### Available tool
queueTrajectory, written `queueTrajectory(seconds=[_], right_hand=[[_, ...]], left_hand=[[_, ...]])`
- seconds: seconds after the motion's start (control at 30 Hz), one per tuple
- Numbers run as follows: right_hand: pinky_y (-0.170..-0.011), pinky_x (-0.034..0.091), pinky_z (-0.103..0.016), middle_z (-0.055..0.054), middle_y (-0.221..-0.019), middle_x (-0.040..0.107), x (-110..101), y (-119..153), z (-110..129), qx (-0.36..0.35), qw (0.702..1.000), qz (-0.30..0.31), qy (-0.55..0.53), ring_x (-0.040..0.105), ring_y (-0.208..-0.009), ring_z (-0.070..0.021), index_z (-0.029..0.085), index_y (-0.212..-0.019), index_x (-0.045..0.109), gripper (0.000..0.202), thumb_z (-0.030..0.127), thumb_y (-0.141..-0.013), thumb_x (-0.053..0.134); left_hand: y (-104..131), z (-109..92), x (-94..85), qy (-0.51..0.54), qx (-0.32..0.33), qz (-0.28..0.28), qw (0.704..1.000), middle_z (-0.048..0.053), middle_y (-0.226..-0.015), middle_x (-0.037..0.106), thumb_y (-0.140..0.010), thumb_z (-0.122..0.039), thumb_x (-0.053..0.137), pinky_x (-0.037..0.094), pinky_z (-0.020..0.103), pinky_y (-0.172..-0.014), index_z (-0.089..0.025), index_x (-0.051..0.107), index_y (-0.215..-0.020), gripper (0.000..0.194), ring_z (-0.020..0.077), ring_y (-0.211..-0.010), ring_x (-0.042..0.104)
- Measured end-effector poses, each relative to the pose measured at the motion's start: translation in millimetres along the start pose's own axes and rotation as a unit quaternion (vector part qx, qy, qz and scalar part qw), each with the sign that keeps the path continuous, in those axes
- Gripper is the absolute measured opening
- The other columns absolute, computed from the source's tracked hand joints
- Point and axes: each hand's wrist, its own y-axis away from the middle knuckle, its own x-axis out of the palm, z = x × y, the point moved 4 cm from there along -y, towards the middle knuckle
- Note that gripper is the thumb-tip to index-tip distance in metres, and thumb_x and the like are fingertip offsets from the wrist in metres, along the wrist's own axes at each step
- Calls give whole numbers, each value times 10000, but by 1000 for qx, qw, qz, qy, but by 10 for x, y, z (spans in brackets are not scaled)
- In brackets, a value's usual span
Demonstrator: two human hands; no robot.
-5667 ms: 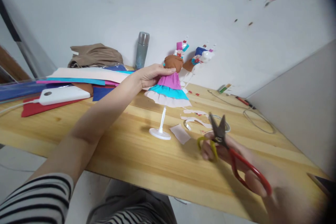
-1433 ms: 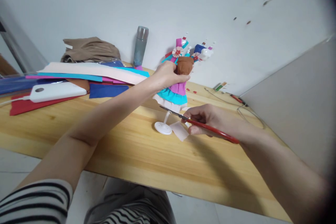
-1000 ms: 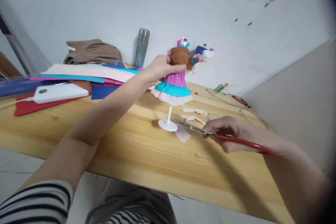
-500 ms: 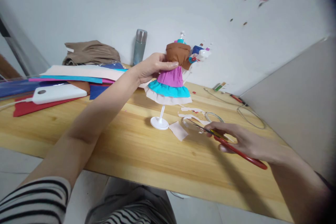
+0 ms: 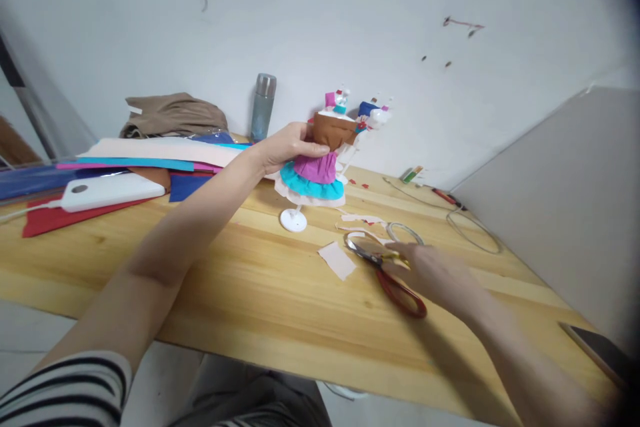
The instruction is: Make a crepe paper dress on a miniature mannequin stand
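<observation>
As the left hand (image 5: 286, 148) reaches forward, its fingers are closed around the waist of the dress (image 5: 316, 170), thumb across the front, and what colours we have: brown on top, then purple, turquoise and pale pink ruffles! Underneath comes the white stand (image 5: 293, 219), leaning a little; whether its round base touches the table (image 5: 250, 307), I can't tell.

Over to the right hand (image 5: 425, 270), low over the right half of the table, fingers at the yellow handle of the scissors (image 5: 370, 257). How firmly they grip is blurred, so no call there. The red handle loops out toward the near edge, and the blades point toward the stand.

Just beside those blades, a pale pink square (image 5: 337, 260); beyond them, thin pink strips (image 5: 361, 219) and a coil (image 5: 405, 233). Behind the dress, two decorated figures (image 5: 375, 118) near the far edge, with the bottle (image 5: 263, 110) upright to their left. Look left again: brown cloth (image 5: 173, 115) at the back, coloured sheets (image 5: 155, 150) layered in front, and a white gadget (image 5: 113, 192) with its cord, lying over a red piece (image 5: 50, 217). Way out by the right edge, a dark flat device (image 5: 597, 350).
</observation>
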Motion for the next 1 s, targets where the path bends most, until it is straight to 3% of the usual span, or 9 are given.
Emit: queueTrajectory(seconds=[0.07,0.1,0.23,0.37,0.47,0.6,0.77,0.93,1.0], right_hand=[[-838,522,-501,-180,-1121,738,-216,-37,145,5,989,-98,-107,692,-1016,-388,188,-1259,665,543,540,-863,547],[-884,521,-487,-181,-1206,709,-313,-82,263,-40,972,-132,-190,673,-1080,-369,174,-1305,627,607,568,-848,562],[-1006,482,-476,-141,-1407,595,-587,-415,765,-192,865,-198,-419,582,-1256,-323,222,-1339,575,656,576,-790,638],[-934,514,-481,-120,-1096,727,-636,-810,1059,-225,823,-210,-478,672,-1016,-303,178,-1105,652,509,472,-695,726],[-845,548,-428,-78,-942,731,-568,-965,1062,-216,800,-186,-528,682,-888,-263,189,-973,650,402,456,-684,728],[-820,543,-413,-83,-939,723,-505,-992,969,-213,794,-204,-531,669,-886,-259,183,-994,647,424,477,-697,717],[-842,529,-404,-90,-1018,736,-502,-977,992,-239,800,-179,-520,666,-919,-267,176,-1071,667,474,440,-685,740],[-792,521,-392,-59,-917,729,-586,-893,976,-240,822,-165,-490,657,-834,-256,159,-1007,694,414,391,-668,743],[-753,521,-372,-49,-888,721,-647,-853,893,-221,820,-177,-498,651,-802,-242,160,-988,699,406,386,-656,758]], left_hand=[[-5,21,22,-4,0,10,1000,97,-984,733,-653,-273,858,494,451,-965,-100,693,-989,412,298,-1060,672],[-11,33,35,-7,3,13,1000,101,-999,734,-641,-292,866,497,452,-960,-108,696,-989,429,307,-1071,668],[-54,97,92,-25,26,6,999,116,-1042,735,-598,-373,888,495,432,-976,-133,697,-993,500,297,-1072,667],[-93,158,86,-65,52,-1,997,137,-1070,723,-638,-475,852,484,430,-982,-124,684,-1055,571,294,-1072,657],[-106,172,27,-118,67,55,989,150,-1190,688,-645,-506,837,449,437,-1030,-152,662,-1162,651,316,-1198,595],[-95,199,-101,-231,32,115,966,144,-1320,626,-612,-382,861,417,441,-1062,-195,565,-1327,796,311,-1269,550],[-73,207,-180,-389,-17,93,916,146,-1221,677,-644,-277,808,455,421,-997,-128,599,-1247,655,315,-1164,610],[-23,116,-162,-374,-23,132,918,116,-1149,717,-620,-288,817,488,362,-919,-145,656,-1144,567,267,-1057,653],[-14,51,-219,-388,-32,104,915,102,-1068,738,-640,-304,791,497,353,-873,-145,691,-1059,459,245,-974,667]])
